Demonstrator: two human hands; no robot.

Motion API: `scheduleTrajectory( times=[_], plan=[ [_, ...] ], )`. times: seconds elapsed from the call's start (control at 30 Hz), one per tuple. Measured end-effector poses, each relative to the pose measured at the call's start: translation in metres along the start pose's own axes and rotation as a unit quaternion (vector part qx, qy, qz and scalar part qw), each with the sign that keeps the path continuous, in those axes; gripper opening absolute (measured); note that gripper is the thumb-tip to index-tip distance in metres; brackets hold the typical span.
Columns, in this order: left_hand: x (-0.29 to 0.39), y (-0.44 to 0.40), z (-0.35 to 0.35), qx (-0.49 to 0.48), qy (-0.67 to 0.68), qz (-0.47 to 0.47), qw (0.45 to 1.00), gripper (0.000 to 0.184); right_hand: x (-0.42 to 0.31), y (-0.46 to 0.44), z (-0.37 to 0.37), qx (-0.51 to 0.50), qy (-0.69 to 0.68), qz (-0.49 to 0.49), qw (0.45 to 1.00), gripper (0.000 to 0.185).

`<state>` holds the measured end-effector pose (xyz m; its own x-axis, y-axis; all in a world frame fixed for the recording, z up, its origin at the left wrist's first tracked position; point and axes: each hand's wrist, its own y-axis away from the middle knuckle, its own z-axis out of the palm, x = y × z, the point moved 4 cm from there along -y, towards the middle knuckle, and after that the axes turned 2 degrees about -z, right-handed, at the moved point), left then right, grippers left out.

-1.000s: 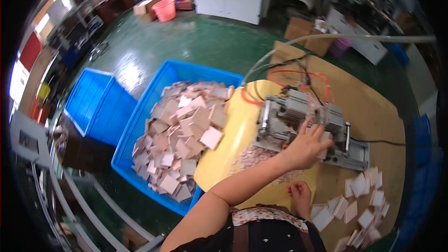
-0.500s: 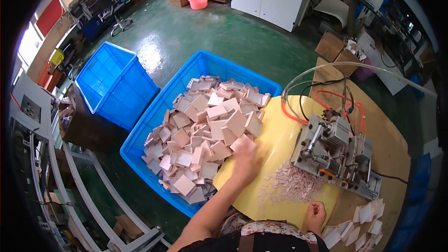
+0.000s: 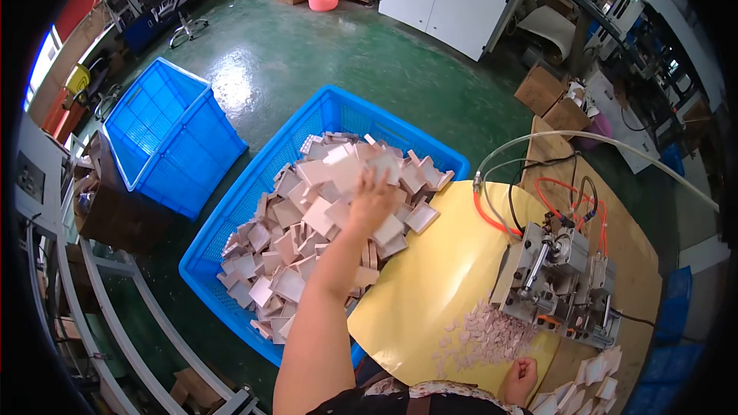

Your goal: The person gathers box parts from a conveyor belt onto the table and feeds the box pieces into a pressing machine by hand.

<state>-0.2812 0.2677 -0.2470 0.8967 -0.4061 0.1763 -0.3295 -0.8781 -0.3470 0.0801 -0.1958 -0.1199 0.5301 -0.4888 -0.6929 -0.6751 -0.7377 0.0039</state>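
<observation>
My left hand (image 3: 373, 206) reaches over a heap of pale pinkish square pieces with raised edges (image 3: 288, 284), its fingers apart and slightly smeared. Just beyond the fingertips is a blurred pale square piece (image 3: 342, 173); I see no grip on it. The heap fills a blue plastic crate (image 3: 219, 234). Low on the right, my right hand (image 3: 521, 379) is curled closed at the edge of a yellow sheet (image 3: 407, 292); whatever its fingers may hold is hidden. Close to it lie many small pale scraps (image 3: 492, 334).
A metal pneumatic machine (image 3: 557, 280) with orange hoses stands on a wooden table (image 3: 634, 253). More square pieces (image 3: 588, 384) lie at the table's near right. A second blue crate (image 3: 184, 154) stands at the left beside a metal frame (image 3: 146, 300).
My left hand has moved forward and left from the yellow sheet's edge to above the heap. The piece it was at is no longer in its fingers. My right hand stays closed; the view has shifted slightly.
</observation>
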Motion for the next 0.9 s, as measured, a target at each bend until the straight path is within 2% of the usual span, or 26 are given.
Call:
scheduleTrajectory(
  times=[0.07,0.13,0.2,0.23,0.27,0.33,0.37,0.43,0.5,0.57,0.63,0.73,0.83,0.87,0.9],
  plan=[
    [-0.050,-0.003,0.008,0.059,0.015,-0.011,0.998,0.033,0.024,-0.005,0.000,0.009,-0.002,-0.016,1.000,0.006],
    [-0.103,0.010,0.024,-0.005,-0.146,-0.062,0.987,0.035,0.008,-0.002,0.002,0.004,0.019,-0.019,1.000,0.003],
    [-0.152,0.037,0.032,0.042,-0.160,-0.115,0.980,0.035,0.006,-0.001,0.000,-0.004,0.043,-0.016,0.999,0.007],
    [-0.177,0.061,0.037,0.008,-0.206,-0.116,0.972,0.035,0.014,-0.004,0.000,0.004,0.033,-0.024,0.999,0.003],
    [-0.192,0.080,0.041,-0.025,-0.253,-0.116,0.960,0.036,0.019,-0.003,-0.001,0.012,0.021,-0.033,0.999,0.006],
    [-0.165,0.088,-0.026,-0.239,-0.165,-0.177,0.941,0.041,-0.005,0.001,0.000,0.020,0.042,-0.035,0.998,0.005],
    [-0.159,0.095,-0.027,-0.200,-0.131,-0.170,0.956,0.044,-0.017,0.003,0.002,0.027,0.062,-0.038,0.997,0.005],
    [-0.138,0.102,-0.025,-0.232,0.008,-0.217,0.948,0.042,-0.019,0.002,0.006,0.035,0.071,-0.051,0.996,0.005],
    [-0.083,0.111,-0.040,-0.133,0.110,-0.193,0.966,0.050,-0.022,0.001,0.005,0.047,0.089,-0.060,0.993,0.007],
    [-0.015,0.132,-0.042,-0.295,0.158,-0.116,0.935,0.057,-0.025,-0.002,0.007,0.042,0.088,-0.059,0.993,0.007],
    [0.018,0.163,-0.087,-0.205,0.048,-0.038,0.977,0.062,-0.023,-0.002,0.002,0.032,0.093,-0.060,0.993,0.007],
    [-0.009,0.196,-0.106,-0.249,0.086,-0.126,0.956,0.064,-0.020,-0.001,0.003,0.022,0.029,-0.071,0.997,0.007],
    [-0.036,0.227,-0.140,-0.194,0.085,-0.144,0.967,0.071,-0.023,0.004,0.005,0.017,0.031,-0.104,0.994,0.007],
    [-0.049,0.234,-0.150,-0.173,0.113,-0.180,0.962,0.077,-0.026,0.003,0.006,0.028,0.052,-0.117,0.991,0.007],
    [-0.065,0.245,-0.156,-0.187,0.133,-0.253,0.940,0.078,-0.028,0.003,0.006,0.040,0.072,-0.130,0.988,0.007]
  ],
)
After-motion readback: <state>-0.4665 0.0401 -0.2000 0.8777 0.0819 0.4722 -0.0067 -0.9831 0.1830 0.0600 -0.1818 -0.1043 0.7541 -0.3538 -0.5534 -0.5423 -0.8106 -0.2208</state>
